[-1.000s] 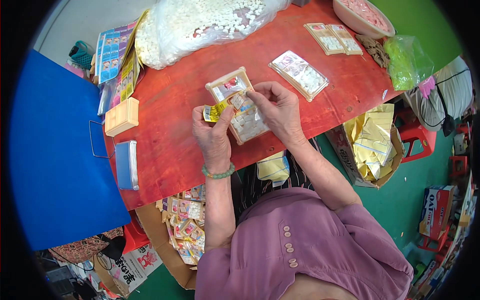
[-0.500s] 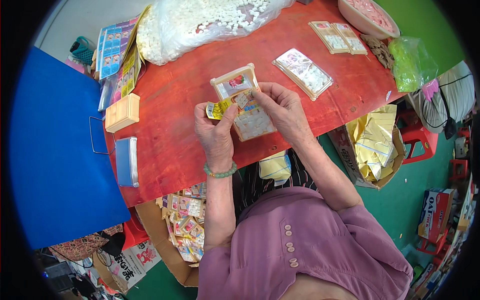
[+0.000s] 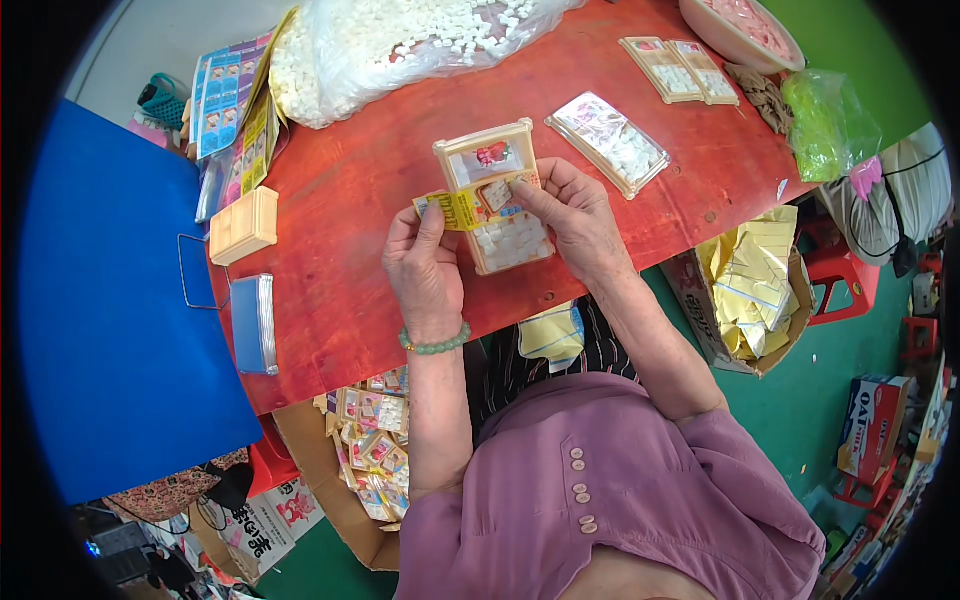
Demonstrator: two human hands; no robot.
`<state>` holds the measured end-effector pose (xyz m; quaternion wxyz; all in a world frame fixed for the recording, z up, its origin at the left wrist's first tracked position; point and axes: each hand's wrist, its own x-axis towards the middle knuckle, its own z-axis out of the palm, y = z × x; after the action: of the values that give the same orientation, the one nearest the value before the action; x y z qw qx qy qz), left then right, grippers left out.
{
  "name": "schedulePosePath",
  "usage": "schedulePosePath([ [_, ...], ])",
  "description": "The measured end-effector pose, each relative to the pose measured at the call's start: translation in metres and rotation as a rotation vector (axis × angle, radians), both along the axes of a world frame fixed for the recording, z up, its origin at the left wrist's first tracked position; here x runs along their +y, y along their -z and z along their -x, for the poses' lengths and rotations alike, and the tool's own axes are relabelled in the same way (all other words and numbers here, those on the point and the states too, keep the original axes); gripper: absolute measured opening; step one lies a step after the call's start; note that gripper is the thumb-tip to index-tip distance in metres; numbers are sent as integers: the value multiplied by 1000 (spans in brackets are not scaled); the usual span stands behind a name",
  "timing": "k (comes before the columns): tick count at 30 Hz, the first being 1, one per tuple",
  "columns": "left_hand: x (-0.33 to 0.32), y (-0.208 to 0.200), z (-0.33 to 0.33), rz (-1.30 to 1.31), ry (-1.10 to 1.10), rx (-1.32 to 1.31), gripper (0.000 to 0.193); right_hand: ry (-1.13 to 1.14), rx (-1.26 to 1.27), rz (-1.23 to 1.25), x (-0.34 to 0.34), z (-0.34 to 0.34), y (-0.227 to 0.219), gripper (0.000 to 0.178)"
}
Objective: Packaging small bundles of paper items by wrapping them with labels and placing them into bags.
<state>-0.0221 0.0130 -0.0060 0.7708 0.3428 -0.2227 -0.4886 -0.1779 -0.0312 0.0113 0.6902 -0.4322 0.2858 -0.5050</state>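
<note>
Over the table's near edge, my right hand grips a beige plastic case by its right side, thumb pressed on the front. White cubes fill the case's lower compartment, and a red piece shows in the upper one. Across its middle lies a printed label, its yellow end sticking out past the left side. My left hand, with a green bead bracelet at the wrist, pinches that yellow end between thumb and fingers.
Filled cases lie on the red table, with a plastic bag of white cubes at the back. Beige trays stand at left. Below are a carton of filled cases and a box of yellow paper.
My left hand has shifted slightly left and away from the case, its fingers now on the label's outer end. More of the yellow part shows. The case has moved a little right and stands straighter.
</note>
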Motion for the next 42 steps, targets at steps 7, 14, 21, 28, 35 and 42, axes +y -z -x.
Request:
schedulePosePath([
  [7, 1, 4, -3, -21, 39, -11, 8, -92, -78, -17, 1, 3, 5, 15],
  [14, 0, 6, 1, -48, 103, -71, 10, -158, -129, -24, 0, 8, 8, 18],
  [21, 0, 6, 6, -48, 169, -101, 12, -172, -145, -16, 1, 7, 13, 20],
  [28, -3, 2, 10, -58, 252, -64, 14, -156, -123, 8, -2, 7, 15, 21],
  [35, -5, -2, 8, -122, 294, -55, 17, -156, -117, 10, -3, 5, 14, 24],
  [42, -7, -1, 5, -116, 320, -54, 18, -146, -40, 2, -4, 5, 12, 28],
])
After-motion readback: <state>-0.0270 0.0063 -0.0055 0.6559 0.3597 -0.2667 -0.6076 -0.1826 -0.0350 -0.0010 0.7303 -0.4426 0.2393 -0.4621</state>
